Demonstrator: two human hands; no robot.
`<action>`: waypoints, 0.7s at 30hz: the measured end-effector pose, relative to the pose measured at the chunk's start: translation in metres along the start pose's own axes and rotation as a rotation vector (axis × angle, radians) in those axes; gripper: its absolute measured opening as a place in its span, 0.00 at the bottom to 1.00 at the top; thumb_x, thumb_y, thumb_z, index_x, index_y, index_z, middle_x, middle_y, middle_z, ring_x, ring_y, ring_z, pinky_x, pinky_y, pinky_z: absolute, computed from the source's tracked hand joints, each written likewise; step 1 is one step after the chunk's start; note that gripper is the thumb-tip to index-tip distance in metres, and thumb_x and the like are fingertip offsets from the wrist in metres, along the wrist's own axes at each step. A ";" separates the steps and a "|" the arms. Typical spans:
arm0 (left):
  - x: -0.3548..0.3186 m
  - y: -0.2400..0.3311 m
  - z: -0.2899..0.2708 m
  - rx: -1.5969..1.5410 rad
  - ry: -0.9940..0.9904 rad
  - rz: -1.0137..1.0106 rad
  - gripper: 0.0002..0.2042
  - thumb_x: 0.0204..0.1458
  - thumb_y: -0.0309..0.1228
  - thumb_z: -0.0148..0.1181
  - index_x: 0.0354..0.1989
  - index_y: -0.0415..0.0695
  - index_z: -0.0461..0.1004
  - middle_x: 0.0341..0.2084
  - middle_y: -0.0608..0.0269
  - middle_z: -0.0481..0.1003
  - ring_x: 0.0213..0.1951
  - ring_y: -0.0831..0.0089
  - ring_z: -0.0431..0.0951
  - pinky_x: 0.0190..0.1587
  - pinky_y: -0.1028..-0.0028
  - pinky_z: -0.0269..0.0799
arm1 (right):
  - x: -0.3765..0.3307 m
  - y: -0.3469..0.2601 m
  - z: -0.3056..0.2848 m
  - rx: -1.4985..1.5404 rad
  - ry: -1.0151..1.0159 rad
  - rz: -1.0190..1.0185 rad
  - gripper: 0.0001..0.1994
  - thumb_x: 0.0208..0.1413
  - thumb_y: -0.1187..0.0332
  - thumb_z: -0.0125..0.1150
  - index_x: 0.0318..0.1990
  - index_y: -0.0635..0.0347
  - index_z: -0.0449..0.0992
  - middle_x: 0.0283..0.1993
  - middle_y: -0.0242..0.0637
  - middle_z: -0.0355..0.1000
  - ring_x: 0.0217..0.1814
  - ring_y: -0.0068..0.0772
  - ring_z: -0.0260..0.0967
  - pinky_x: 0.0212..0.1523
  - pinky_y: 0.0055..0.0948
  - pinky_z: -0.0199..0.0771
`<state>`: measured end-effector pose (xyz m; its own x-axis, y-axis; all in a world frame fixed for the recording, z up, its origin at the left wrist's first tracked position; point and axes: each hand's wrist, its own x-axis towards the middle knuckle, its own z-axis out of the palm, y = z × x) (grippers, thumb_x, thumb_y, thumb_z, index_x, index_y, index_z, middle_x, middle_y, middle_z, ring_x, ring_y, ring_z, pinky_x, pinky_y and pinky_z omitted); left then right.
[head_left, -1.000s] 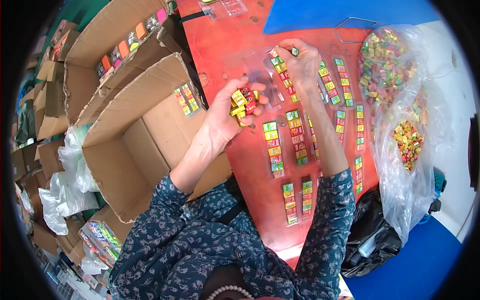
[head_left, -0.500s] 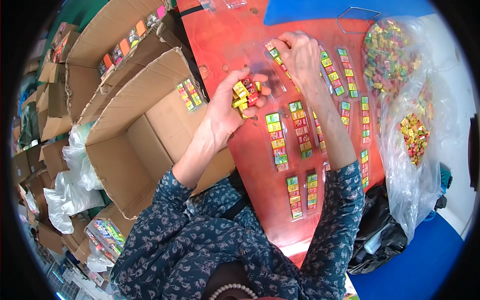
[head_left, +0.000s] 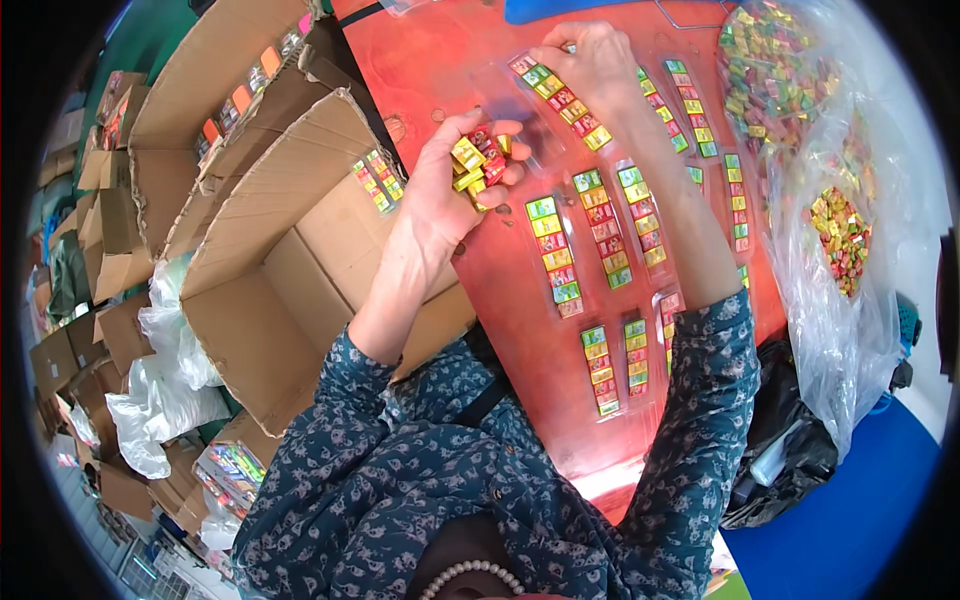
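Note:
My left hand (head_left: 432, 190) is palm up, fingers curled round a handful of small wrapped candies (head_left: 482, 160) in yellow and red. Over the far part of the red table, my right hand (head_left: 594, 66) points down with its fingers pinched together; what they hold, if anything, is hidden. Just beside its fingertips lies a clear plastic tray holding a row of candies (head_left: 563, 98) in red, yellow and green. Other filled trays, such as a candy strip (head_left: 554, 255) and another candy strip (head_left: 602, 230), lie nearer me. My right forearm covers part of the rows.
An open cardboard box (head_left: 265, 300) stands at the left, with two candy strips inside. To the right, a large clear plastic bag (head_left: 835, 345) holds many loose candies. A black plastic bag (head_left: 775, 490) sits below it, by a blue surface (head_left: 830, 550).
The view has shifted slightly. My right hand has slid a little along the far tray, whose candy row now shows more fully. My left hand still holds its candies.

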<state>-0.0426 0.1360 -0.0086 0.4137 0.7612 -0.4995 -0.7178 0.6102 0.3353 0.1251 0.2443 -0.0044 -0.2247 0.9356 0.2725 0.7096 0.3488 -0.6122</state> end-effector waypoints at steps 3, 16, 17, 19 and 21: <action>-0.003 0.005 -0.009 -0.004 0.008 0.016 0.19 0.53 0.40 0.44 0.40 0.34 0.68 0.28 0.53 0.71 0.24 0.71 0.67 0.11 0.84 0.54 | -0.001 -0.005 -0.014 0.089 -0.191 0.129 0.11 0.41 0.62 0.63 0.29 0.59 0.77 0.22 0.35 0.72 0.26 0.24 0.69 0.31 0.26 0.68; -0.022 -0.013 0.005 0.041 0.017 0.052 0.18 0.52 0.39 0.46 0.40 0.34 0.67 0.28 0.52 0.71 0.24 0.70 0.67 0.11 0.84 0.54 | -0.065 -0.011 -0.049 0.088 -0.186 -0.078 0.04 0.40 0.72 0.59 0.25 0.62 0.73 0.26 0.47 0.70 0.30 0.45 0.68 0.32 0.37 0.66; -0.025 -0.014 0.005 0.044 0.017 0.055 0.18 0.52 0.39 0.46 0.40 0.34 0.67 0.28 0.52 0.71 0.24 0.70 0.67 0.11 0.84 0.54 | -0.071 -0.015 -0.050 0.055 -0.202 -0.086 0.04 0.40 0.72 0.59 0.24 0.62 0.73 0.26 0.47 0.70 0.30 0.45 0.68 0.32 0.37 0.66; -0.029 -0.016 0.004 0.041 0.008 0.055 0.18 0.52 0.40 0.46 0.40 0.34 0.67 0.29 0.52 0.71 0.24 0.70 0.67 0.11 0.84 0.55 | -0.081 -0.018 -0.050 0.019 -0.210 -0.095 0.04 0.39 0.72 0.59 0.24 0.62 0.73 0.26 0.47 0.70 0.30 0.45 0.68 0.32 0.38 0.66; -0.033 -0.016 0.008 0.023 -0.013 0.025 0.19 0.53 0.40 0.44 0.41 0.34 0.67 0.30 0.51 0.71 0.24 0.69 0.67 0.11 0.84 0.56 | -0.091 -0.015 -0.046 -0.016 -0.058 -0.230 0.04 0.40 0.72 0.59 0.23 0.63 0.73 0.25 0.46 0.70 0.28 0.45 0.69 0.31 0.37 0.67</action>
<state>-0.0401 0.1028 0.0085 0.4033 0.7788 -0.4804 -0.7151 0.5958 0.3656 0.1656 0.1508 0.0146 -0.4195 0.8335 0.3596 0.6456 0.5525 -0.5273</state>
